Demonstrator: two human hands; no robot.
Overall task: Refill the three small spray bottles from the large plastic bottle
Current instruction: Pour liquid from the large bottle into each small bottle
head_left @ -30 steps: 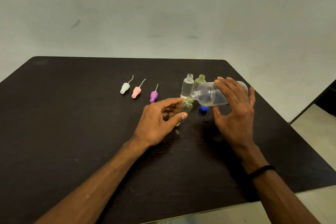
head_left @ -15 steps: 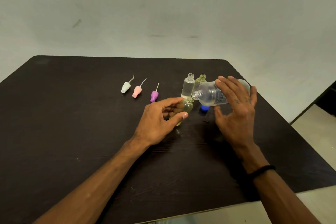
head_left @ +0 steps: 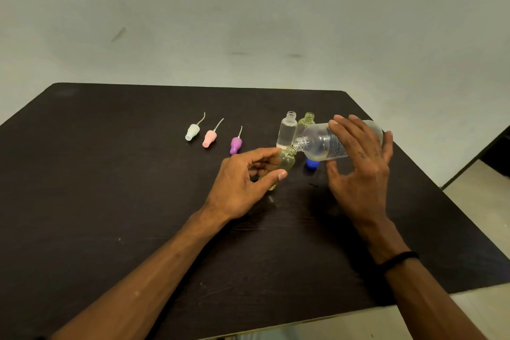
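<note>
The large plastic bottle [head_left: 328, 143], clear with a printed label, is being held nearly horizontal above the dark counter [head_left: 110, 201] by the right hand [head_left: 361, 171], whose grip is being wrapped over the bottle's body, fingers on top and thumb below. Its open threaded neck is being pointed left and is being brought against the mouth of a small yellowish bottle [head_left: 285, 163], which is being tilted toward it. That small bottle is being pinched between the thumb and curled fingers of the left hand [head_left: 242, 182], just left of the large bottle's neck. Little liquid is being seen in the large bottle. Two more small bottles are being left upright and uncapped just behind the pour point: a clear one [head_left: 287, 130] and a yellowish one [head_left: 307, 120], the latter partly being hidden by the large bottle. A blue cap [head_left: 313, 163] is being partly covered beneath the large bottle. Three spray tops with thin tubes are being kept in a row to the left, well apart from the hands: pale green [head_left: 192, 132], pink [head_left: 209, 138] and purple [head_left: 236, 145].
</note>
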